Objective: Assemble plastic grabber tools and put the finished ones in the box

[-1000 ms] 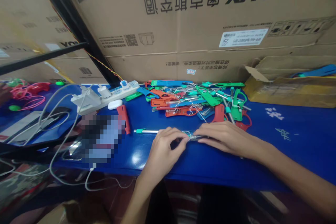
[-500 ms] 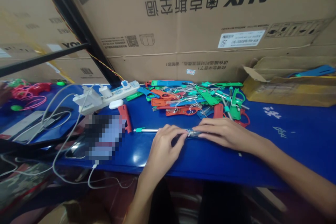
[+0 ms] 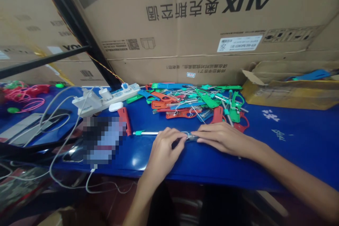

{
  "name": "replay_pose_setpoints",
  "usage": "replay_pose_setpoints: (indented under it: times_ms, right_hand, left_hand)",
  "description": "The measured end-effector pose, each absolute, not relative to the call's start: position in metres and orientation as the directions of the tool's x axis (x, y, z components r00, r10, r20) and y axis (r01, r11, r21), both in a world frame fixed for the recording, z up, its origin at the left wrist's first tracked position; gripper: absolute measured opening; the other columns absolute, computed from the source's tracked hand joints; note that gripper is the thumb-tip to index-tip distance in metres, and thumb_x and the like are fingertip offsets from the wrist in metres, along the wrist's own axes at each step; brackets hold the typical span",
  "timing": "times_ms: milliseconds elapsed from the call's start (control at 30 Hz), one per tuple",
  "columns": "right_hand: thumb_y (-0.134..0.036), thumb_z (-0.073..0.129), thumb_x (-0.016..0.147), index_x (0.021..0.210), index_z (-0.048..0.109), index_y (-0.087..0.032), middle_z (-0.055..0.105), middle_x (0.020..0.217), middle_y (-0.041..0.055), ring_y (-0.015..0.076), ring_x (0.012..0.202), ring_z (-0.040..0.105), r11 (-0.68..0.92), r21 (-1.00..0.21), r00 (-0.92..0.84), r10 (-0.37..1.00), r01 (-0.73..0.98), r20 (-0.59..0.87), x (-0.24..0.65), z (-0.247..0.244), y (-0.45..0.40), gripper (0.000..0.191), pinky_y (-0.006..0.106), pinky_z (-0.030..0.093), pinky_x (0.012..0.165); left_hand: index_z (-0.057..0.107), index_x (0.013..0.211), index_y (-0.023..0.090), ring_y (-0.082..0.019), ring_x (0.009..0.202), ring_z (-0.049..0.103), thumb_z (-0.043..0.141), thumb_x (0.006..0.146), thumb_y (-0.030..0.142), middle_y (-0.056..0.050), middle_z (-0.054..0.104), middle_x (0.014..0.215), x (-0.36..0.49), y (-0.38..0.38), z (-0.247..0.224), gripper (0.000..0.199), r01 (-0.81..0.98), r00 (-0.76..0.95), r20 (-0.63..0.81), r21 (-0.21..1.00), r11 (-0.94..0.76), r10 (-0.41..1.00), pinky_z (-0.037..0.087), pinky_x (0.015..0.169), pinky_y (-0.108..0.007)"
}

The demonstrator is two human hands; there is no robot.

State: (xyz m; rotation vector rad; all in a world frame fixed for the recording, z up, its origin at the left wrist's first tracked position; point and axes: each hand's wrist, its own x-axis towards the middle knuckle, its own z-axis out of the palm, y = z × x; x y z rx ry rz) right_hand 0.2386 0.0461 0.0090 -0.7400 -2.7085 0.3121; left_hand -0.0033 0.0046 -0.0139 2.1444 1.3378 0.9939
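On the person's side of the colourful pile [image 3: 209, 99] on the bench [image 3: 304, 130], the fingers of the left hand [image 3: 164, 146] and right hand [image 3: 227, 137] grip a small wired part [image 3: 192, 137], its handling seemingly unfinished.

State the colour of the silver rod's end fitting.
The end fitting is teal green, seen best in the head view.
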Motion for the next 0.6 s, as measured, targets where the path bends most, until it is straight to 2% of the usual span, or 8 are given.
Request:
replay_pose_setpoints:
  times_ms: [200,400,500,600]
  right_hand:
    - [-0.033,0.04,0.107,0.134,0.064,-0.022,0.071,0.105,0.0071,0.0167,0.083,0.068,0.842,-0.282,-0.818,0.525,0.46,0.236,0.237,0.011,0.044,0.038,0.03,0.05,0.072]
    - [-0.036,0.042,0.106,0.137,0.062,-0.027,0.071,0.104,0.0047,0.0164,0.085,0.068,0.813,-0.323,-0.802,0.561,0.485,0.206,0.239,0.014,0.044,0.038,0.029,0.05,0.073]
    - [-0.038,0.044,0.105,0.134,0.064,-0.027,0.071,0.104,0.0041,0.0164,0.086,0.069,0.792,-0.334,-0.783,0.589,0.511,0.201,0.24,0.018,0.045,0.037,0.029,0.05,0.075]
    - [-0.039,0.044,0.105,0.129,0.066,-0.024,0.073,0.103,0.0048,0.018,0.087,0.07,0.777,-0.304,-0.757,0.619,0.552,0.209,0.241,0.02,0.044,0.037,0.03,0.05,0.074]
  left_hand:
    - [0.07,0.094,0.025,-0.017,0.09,0.059,0.06,0.098,0.02,0.003,0.071,0.094,-0.003,0.004,-0.013,0.012,0.612,0.307,0.339,0.645,-0.457,0.889,0.04,0.086,-0.035]
    - [0.07,0.1,0.024,-0.018,0.091,0.058,0.057,0.1,0.021,0.001,0.072,0.096,-0.003,0.004,-0.013,0.014,0.594,0.333,0.43,0.595,-0.541,0.839,0.044,0.084,-0.035]
    - [0.069,0.107,0.024,-0.018,0.098,0.058,0.059,0.1,0.022,0.0,0.072,0.102,-0.004,0.004,-0.012,0.013,0.57,0.321,0.477,0.593,-0.569,0.818,0.046,0.09,-0.035]
    - [0.065,0.119,0.024,-0.02,0.111,0.056,0.062,0.098,0.023,-0.003,0.069,0.115,-0.006,0.005,-0.011,0.021,0.617,0.214,0.512,0.589,-0.522,0.832,0.045,0.099,-0.037]
